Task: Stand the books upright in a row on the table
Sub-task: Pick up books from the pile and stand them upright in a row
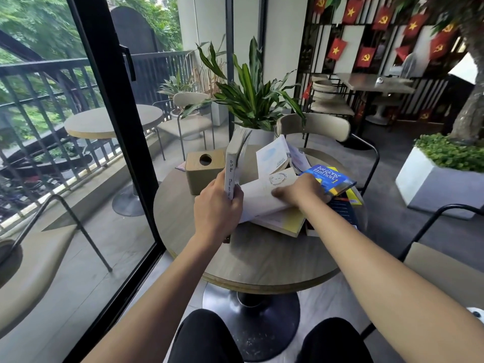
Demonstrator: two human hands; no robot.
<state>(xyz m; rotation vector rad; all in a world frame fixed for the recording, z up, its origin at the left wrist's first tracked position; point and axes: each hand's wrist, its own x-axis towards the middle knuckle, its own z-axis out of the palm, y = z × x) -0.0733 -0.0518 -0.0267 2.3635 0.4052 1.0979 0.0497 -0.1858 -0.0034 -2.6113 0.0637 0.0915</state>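
On the round table (183,226), right half: holding a loose heap of paperbacks, none of them upright yet. Sitting just left of the heap, the wooden tissue box (205,170), looking usable as an end stop for the row.

In the heap, largest first: lying open and face up, the white book (262,197), pages fanning, long axis running left-right. Lying under it, a yellow-edged book (288,224), flat, corner pointing toward the camera. Leaning at the back, another open book (277,155), pages splayed upward. Resting on the right edge of the heap, the blue book (330,179), flat, cover up, title reading away from the camera.

At the left of the heap: standing near vertical, the grey-spined book (233,163), spine facing the camera, long axis up-down, top tilting slightly away.

Wrapping around its lower spine, the left hand (217,208), fingers closed on it. Pressing down flat on the open white pages, the right hand (301,191), fingers extended, gripping nothing.

Handling, judged: light, floppy softcovers, glossy covers probably sliding on each other. Closing open ones first, then pinching across spine and fore-edge near mid-height, likely working best. Thin ones probably tipping without a neighbour.
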